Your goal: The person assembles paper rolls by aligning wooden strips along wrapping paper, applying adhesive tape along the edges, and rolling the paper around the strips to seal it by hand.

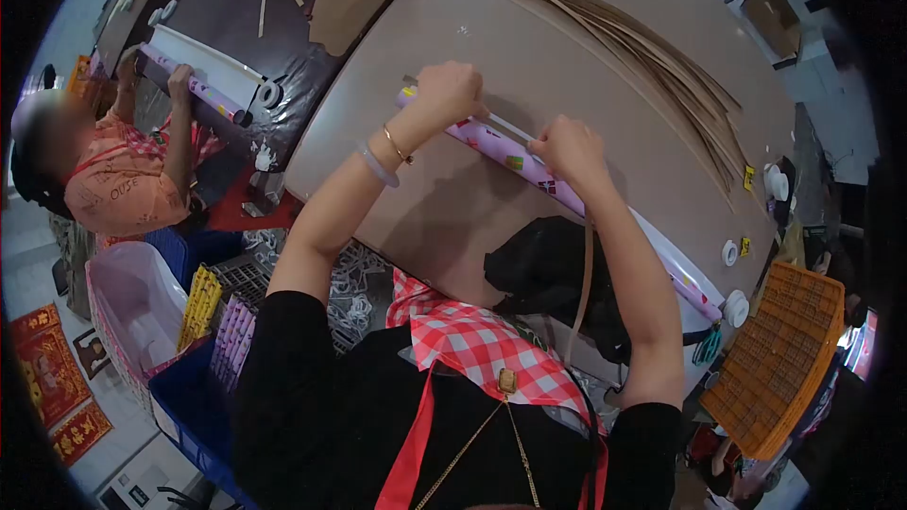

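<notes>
A long roll of pink patterned paper [518, 166] lies diagonally across the table, with white sheet showing along its right part. Above its left end, my left hand [450, 94] is closed, thumb and fingers pinched on one end of a narrow strip [510, 128]. My right hand [573, 153] pinches the same strip farther right, over the roll. From below my right hand a brown length of strip [584, 288] hangs toward my apron [491, 349]. The fingertips of both hands are partly hidden. Black cloth or plastic [537, 264] lies at the near table edge.
A bundle of long brown strips [624, 38] curves across the table's far side. White tape rolls [735, 306] sit at the right edge, near an orange woven basket [779, 359]. A co-worker [128, 170] handles another pink roll [203, 90] at left. A blue crate [194, 416] stands below.
</notes>
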The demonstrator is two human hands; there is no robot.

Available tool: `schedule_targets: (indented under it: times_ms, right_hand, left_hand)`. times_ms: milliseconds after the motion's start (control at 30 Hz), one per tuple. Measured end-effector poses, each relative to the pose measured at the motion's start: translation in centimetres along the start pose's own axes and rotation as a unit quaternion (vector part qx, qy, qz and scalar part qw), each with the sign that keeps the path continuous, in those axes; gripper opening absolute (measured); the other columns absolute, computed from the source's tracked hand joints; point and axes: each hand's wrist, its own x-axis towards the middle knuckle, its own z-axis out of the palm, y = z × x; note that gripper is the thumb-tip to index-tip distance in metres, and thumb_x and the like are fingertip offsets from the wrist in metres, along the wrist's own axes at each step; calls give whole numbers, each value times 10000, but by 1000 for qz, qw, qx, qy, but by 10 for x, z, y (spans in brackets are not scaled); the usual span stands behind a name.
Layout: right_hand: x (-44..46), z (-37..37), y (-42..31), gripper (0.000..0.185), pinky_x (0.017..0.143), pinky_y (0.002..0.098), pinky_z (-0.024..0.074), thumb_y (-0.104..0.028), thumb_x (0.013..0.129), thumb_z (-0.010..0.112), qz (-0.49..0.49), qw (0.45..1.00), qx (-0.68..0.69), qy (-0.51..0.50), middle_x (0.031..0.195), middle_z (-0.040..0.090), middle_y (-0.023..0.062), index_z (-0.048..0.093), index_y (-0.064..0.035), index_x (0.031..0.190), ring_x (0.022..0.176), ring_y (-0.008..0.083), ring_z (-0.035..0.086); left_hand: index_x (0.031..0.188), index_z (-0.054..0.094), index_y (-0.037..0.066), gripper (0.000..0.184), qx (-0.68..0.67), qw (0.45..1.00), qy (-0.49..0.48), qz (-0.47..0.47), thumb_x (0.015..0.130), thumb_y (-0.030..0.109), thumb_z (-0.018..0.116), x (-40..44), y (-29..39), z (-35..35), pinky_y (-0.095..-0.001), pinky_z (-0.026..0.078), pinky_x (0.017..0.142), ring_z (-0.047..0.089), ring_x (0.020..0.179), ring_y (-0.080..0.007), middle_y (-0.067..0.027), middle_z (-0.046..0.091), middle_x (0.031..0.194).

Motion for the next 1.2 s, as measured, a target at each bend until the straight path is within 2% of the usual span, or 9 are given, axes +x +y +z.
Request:
schedule_targets:
  times_ms: [33,100,467,600,667,833,1033,1133,1200]
  right_hand:
    - [4,2,2,275,735,433,486,-260,677,654,-1,1000,1,1,880,645,194,668,-35,834,872,339,623]
    - [8,9,5,208,632,376,499,-283,729,600,-22,997,-51,49,522,603,62,695,-102,689,602,233,633]
    - [14,13,4,174,631,374,497,-274,728,634,-28,998,-35,52,522,609,31,698,-120,681,608,203,638]
    - [14,10,1,172,637,367,497,-272,726,638,-30,999,-18,40,532,615,33,695,-120,671,631,199,642]
    - [17,11,1,175,644,369,497,-273,723,641,-21,999,-22,39,534,615,36,693,-115,668,640,203,643]
    - [26,23,4,208,663,383,500,-292,716,651,-33,996,-39,74,553,622,50,688,-95,663,659,214,647]
    - [25,27,8,234,655,377,504,-309,765,609,-58,983,-61,163,656,655,73,693,-91,766,654,234,651]
    - [7,-4,11,258,636,359,507,-288,821,538,-50,997,27,49,674,659,80,671,-96,931,595,233,644]
    - [-10,-18,22,299,594,324,506,-246,857,484,-59,991,114,27,653,654,76,610,-91,1080,549,200,636]
  left_hand:
    - [686,672,127,170,21,1000,4,-3,599,252,749,5,0,7,-359,481,562,624,651,-252,-61,635,667]
    - [683,675,137,174,40,999,6,-5,584,255,756,7,-1,10,-365,485,561,626,650,-251,-59,635,664]
    - [717,689,156,239,74,987,-12,-139,555,301,789,25,-48,6,-368,499,592,632,670,-269,-53,653,712]
    - [718,684,132,246,105,989,0,-99,571,307,776,22,-39,6,-379,499,590,631,674,-282,-80,645,702]
    - [699,675,108,242,122,987,93,-49,591,308,757,20,-16,18,-394,499,581,628,677,-298,-114,635,693]
    - [673,664,92,160,59,997,30,39,633,240,709,18,27,29,-414,504,596,628,697,-314,-138,636,725]
    - [773,673,54,246,62,998,-13,-9,595,195,766,31,29,39,-394,533,645,651,773,-309,-148,654,791]
    - [694,679,96,183,72,997,-32,-7,573,210,755,30,32,34,-412,518,616,637,729,-320,-135,648,759]
    - [827,675,50,365,83,995,-51,-36,537,223,813,33,34,34,-384,539,663,653,813,-289,-140,655,871]
